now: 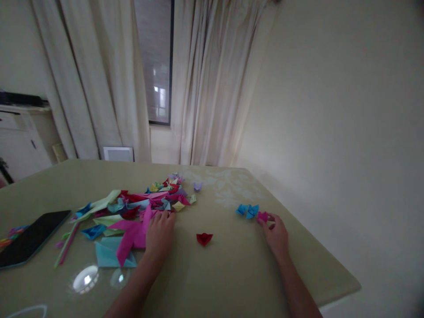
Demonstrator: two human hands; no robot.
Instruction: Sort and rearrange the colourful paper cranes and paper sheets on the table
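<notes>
My left hand (160, 233) lies flat on the table, fingers stretched out, at the near edge of a heap of coloured folded paper pieces (155, 199), its fingertips touching a large magenta sheet (132, 234). My right hand (275, 234) is at the right, its fingers pinched on a small pink folded piece (263, 216). Two blue folded pieces (247, 210) lie just left of that pink one. A single red folded piece (204, 238) sits between my hands.
The olive-green table (232, 274) ends close on the right beside a bare wall. A light blue sheet (107, 255) and green strips (99, 204) lie at the left, and a dark tablet (31, 238) further left. Curtains and a window stand behind.
</notes>
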